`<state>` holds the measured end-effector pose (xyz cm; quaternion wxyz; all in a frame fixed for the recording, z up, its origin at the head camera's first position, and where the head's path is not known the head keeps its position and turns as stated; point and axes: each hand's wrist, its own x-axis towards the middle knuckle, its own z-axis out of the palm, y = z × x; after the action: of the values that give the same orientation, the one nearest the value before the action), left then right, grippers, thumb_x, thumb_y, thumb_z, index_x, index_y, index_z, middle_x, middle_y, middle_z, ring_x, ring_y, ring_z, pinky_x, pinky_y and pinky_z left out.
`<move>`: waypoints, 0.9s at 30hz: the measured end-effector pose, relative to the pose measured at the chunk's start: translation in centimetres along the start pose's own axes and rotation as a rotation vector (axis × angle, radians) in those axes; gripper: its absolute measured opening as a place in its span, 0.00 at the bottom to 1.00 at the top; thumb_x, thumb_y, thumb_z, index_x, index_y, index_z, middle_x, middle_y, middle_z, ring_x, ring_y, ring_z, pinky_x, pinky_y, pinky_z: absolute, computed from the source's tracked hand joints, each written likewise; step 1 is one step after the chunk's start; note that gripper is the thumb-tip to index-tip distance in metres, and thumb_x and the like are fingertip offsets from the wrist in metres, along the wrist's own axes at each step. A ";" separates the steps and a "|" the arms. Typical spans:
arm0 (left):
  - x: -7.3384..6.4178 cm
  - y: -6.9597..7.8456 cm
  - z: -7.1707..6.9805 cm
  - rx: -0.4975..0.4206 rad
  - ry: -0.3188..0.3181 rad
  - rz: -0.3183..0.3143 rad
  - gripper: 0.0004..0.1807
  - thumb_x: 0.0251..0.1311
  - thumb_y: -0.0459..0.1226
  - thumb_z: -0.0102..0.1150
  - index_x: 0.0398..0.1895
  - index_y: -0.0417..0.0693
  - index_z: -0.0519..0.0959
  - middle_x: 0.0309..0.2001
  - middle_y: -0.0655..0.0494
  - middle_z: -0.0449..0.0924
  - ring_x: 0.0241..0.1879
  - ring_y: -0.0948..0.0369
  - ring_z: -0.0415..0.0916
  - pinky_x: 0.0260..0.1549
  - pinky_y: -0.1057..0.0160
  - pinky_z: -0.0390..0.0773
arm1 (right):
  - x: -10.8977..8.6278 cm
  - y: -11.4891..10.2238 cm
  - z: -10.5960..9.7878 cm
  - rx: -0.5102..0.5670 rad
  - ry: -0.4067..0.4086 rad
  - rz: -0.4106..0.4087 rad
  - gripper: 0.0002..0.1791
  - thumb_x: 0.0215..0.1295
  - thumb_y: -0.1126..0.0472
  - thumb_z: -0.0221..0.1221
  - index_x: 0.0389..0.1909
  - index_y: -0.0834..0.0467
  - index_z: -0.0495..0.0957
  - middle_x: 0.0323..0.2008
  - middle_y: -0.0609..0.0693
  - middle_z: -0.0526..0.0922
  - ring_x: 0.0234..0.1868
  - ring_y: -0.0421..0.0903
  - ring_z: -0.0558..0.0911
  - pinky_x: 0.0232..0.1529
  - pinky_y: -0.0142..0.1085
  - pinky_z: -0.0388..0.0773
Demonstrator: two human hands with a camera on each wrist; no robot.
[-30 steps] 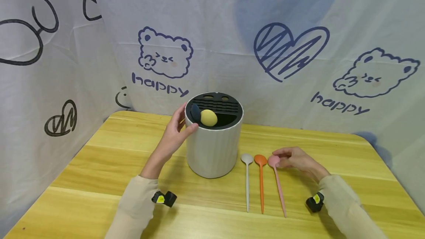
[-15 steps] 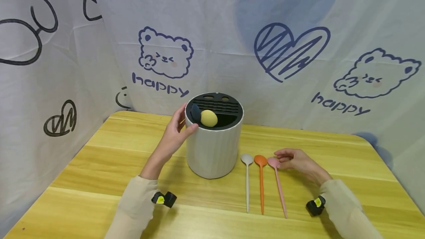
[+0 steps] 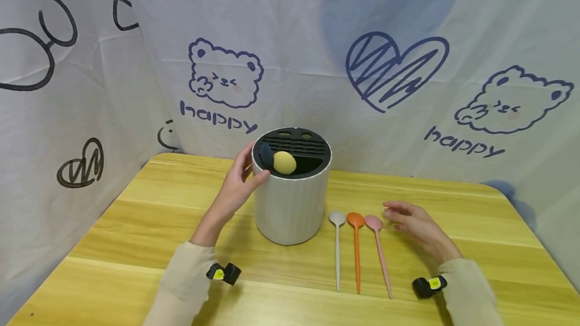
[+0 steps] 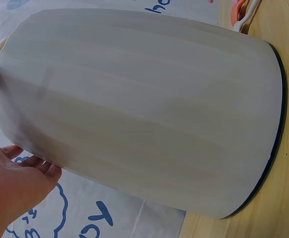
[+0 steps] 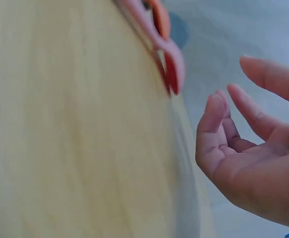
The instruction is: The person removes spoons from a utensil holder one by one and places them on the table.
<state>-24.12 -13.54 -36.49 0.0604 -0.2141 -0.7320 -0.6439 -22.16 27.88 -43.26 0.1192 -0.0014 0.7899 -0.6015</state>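
Note:
A ribbed white utensil holder (image 3: 290, 210) with a black slotted lid stands upright on the table. A dark blue spoon (image 3: 266, 156) and a yellow spoon (image 3: 284, 163) sit in its front opening, only their heads showing. My left hand (image 3: 237, 177) holds the holder's upper left side, thumb at the front rim, fingers round the back. To the right lie a white spoon (image 3: 337, 245), an orange spoon (image 3: 356, 250) and a pink spoon (image 3: 380, 253), heads pointing away from me. Just right of the pink spoon's head, my right hand (image 3: 417, 225) hovers with relaxed fingers, holding nothing.
The wooden table (image 3: 149, 225) reaches to a pale cloth backdrop (image 3: 308, 54) printed with bears and hearts, close behind the holder. Another cloth wall hangs at the left. Each wrist carries a small black camera.
My right hand has come away from the pink spoon's head and moved slightly right. The left hand, holder and spoons stay where they were.

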 end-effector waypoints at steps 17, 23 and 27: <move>0.3 0.1 0.1 0.002 -0.004 -0.008 0.43 0.63 0.47 0.58 0.76 0.46 0.49 0.74 0.49 0.50 0.72 0.54 0.50 0.69 0.54 0.52 | -2.5 -5.5 2.6 -0.204 0.055 -0.209 0.27 0.72 0.55 0.53 0.64 0.68 0.67 0.57 0.66 0.74 0.53 0.59 0.75 0.49 0.41 0.79; 0.1 0.2 0.0 -0.003 0.005 -0.013 0.43 0.63 0.45 0.58 0.76 0.45 0.49 0.74 0.48 0.51 0.72 0.53 0.50 0.69 0.54 0.52 | -3.4 -7.4 3.7 -0.178 0.085 -0.309 0.22 0.73 0.59 0.52 0.62 0.67 0.70 0.55 0.64 0.76 0.50 0.45 0.79 0.47 0.35 0.79; 0.1 0.0 0.1 0.000 -0.005 -0.013 0.43 0.64 0.46 0.58 0.76 0.45 0.49 0.74 0.48 0.50 0.72 0.53 0.50 0.69 0.54 0.51 | -3.9 -8.4 4.8 -0.168 0.095 -0.351 0.20 0.73 0.61 0.52 0.61 0.66 0.71 0.55 0.62 0.78 0.49 0.40 0.79 0.47 0.31 0.78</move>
<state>-24.22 -13.46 -36.45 0.0543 -0.2107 -0.7336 -0.6438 -18.65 21.62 -35.75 -0.0256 -0.1205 0.8298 -0.5444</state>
